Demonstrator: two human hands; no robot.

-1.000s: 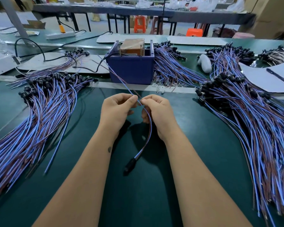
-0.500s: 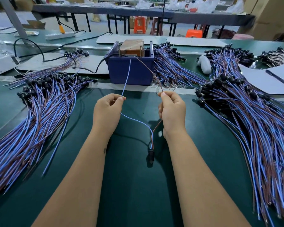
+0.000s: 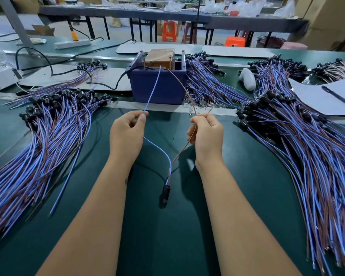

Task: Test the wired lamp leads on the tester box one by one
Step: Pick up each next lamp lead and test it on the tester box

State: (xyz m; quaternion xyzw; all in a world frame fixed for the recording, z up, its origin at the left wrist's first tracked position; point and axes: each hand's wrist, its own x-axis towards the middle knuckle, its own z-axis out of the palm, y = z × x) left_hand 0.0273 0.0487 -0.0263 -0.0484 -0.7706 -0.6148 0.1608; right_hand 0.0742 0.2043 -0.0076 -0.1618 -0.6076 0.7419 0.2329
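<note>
Lamp lead: blue wire [image 3: 157, 90] and brown wire [image 3: 184, 90] joined at a black socket [image 3: 165, 193], which hangs in front of the tester box [image 3: 157, 86], just above the surface [image 3: 167, 246]. Left hand [image 3: 126, 134] pinches the blue wire betw. thumb and forefinger; right hand [image 3: 206, 134] pinches the brown wire likewise. Both free ends reach up to the box top, approx. at its contacts; actual touch cannot be told. Handling (judged): light, thin, limp; sags under the socket's weight, so hold each wire near its bare tip for aim. Insulation prob. smooth; tips bend easily. Lead piles lie left [image 3: 38, 146] and right [image 3: 307, 146] of the box.
</note>
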